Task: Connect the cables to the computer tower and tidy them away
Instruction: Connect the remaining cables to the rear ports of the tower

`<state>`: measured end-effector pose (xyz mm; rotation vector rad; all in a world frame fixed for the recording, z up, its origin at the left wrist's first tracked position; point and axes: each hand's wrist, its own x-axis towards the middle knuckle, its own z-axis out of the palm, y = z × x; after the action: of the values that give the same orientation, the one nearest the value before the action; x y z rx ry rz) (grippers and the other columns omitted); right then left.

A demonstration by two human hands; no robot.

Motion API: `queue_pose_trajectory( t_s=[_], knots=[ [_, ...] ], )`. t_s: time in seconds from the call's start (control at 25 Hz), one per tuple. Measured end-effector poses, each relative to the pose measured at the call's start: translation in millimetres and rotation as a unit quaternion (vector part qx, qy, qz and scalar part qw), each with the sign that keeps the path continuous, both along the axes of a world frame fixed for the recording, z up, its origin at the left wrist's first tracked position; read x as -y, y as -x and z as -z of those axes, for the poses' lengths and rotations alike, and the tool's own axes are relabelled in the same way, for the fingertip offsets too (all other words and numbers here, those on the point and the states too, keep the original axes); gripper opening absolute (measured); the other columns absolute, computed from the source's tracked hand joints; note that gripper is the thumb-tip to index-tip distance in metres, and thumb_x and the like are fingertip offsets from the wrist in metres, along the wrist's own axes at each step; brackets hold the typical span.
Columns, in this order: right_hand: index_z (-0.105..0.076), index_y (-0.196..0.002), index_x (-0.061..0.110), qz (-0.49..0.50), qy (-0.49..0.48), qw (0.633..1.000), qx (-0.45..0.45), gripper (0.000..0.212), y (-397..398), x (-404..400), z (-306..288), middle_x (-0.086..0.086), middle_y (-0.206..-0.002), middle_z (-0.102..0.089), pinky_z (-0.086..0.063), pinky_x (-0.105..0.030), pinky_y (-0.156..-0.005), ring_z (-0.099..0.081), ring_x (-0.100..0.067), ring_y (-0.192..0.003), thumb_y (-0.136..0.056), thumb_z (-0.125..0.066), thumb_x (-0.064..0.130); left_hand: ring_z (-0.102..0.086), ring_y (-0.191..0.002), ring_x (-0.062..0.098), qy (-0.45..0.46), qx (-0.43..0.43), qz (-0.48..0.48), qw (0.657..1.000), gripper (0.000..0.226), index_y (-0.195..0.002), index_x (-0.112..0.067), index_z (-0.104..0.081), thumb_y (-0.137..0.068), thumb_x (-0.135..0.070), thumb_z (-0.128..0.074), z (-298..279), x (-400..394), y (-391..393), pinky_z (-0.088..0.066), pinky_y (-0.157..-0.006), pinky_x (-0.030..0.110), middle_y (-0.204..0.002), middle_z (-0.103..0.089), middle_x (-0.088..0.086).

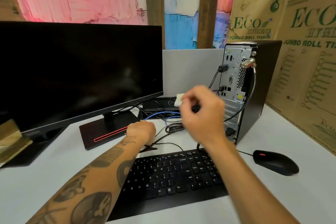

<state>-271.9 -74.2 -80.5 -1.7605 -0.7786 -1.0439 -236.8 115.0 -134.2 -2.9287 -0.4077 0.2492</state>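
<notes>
Bare white desk (pixel 272 196) lay open at the near right, broken only by the mouse (pixel 275 162). The keyboard (pixel 172 174) filled the near middle. Between the monitor base (pixel 101 132) on the left and the computer tower (pixel 251 87) on the right, tangled black cables (pixel 172 127) and a blue cable (pixel 161 114) cluttered the gap. Cardboard boxes (pixel 300 78) walled the far right.

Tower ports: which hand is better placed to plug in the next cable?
Probably the right hand. It is raised just in front of the tower rear ports and seems to pinch a dark plug, though blurred. The left hand is low on the desk by the blue cable, farther away.
</notes>
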Motion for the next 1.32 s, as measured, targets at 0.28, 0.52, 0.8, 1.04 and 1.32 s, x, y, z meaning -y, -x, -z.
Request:
queue_pose_trajectory(
  t_s=[0.28,0.52,0.8,1.04,1.32],
  knots=[
    [-0.062,-0.132,0.027,-0.044,0.276,0.915,-0.290,0.036,-42.9,-45.4,87.7,0.001,-0.118,-0.066,-0.053,-0.035,-0.088,-0.064,-0.020,-0.103,-0.097,-0.058,0.019,-0.070,-0.089,0.019,0.208,0.277,0.070,0.936,0.008,-0.094,-0.034,-0.070,-0.094,-0.036,-0.063,-1.8,-10.7,34.7,-0.056,-0.076,0.036,-0.092,-0.073,-0.012],
    [-0.075,-0.090,0.024,-0.102,0.059,0.946,-0.302,0.005,-42.8,-43.2,89.2,0.010,-0.077,-0.072,-0.053,-0.025,-0.071,-0.066,-0.008,-0.074,-0.094,-0.071,0.024,-0.072,-0.077,-0.002,0.421,0.389,0.147,0.806,0.009,-0.085,-0.029,-0.079,-0.093,-0.025,-0.076,-22.9,12.8,40.6,-0.056,-0.076,0.014,-0.077,-0.076,-0.016],
    [-0.079,-0.082,0.016,-0.114,-0.213,0.909,-0.339,0.012,-15.4,15.0,70.7,0.001,-0.077,-0.078,-0.061,-0.031,-0.077,-0.075,-0.014,-0.077,-0.092,-0.074,0.016,-0.056,-0.121,-0.015,0.576,0.127,0.199,0.783,0.048,-0.120,-0.038,-0.075,-0.109,-0.054,-0.032,-4.1,39.3,28.0,-0.036,-0.104,0.011,-0.123,-0.071,-0.027],
    [-0.078,-0.078,0.017,-0.030,-0.261,0.917,-0.301,0.012,0.0,49.6,71.4,0.004,-0.074,-0.078,-0.058,-0.022,-0.075,-0.076,-0.012,-0.077,-0.090,-0.077,0.013,-0.045,-0.140,0.013,0.233,0.267,0.208,0.912,0.053,-0.147,-0.032,-0.051,-0.097,-0.043,-0.065,16.0,28.9,-2.9,-0.040,-0.115,0.041,-0.151,-0.044,-0.013],
    [-0.075,-0.073,0.020,-0.017,-0.100,0.950,-0.296,0.017,-3.2,38.9,88.5,0.017,-0.082,-0.076,-0.057,-0.020,-0.077,-0.073,-0.003,-0.080,-0.081,-0.085,0.009,-0.059,-0.126,0.028,0.171,-0.009,0.012,0.985,0.067,-0.152,-0.027,-0.041,-0.092,-0.051,-0.060,8.0,1.7,-28.5,-0.038,-0.116,0.051,-0.130,-0.063,0.003]
  ],
)
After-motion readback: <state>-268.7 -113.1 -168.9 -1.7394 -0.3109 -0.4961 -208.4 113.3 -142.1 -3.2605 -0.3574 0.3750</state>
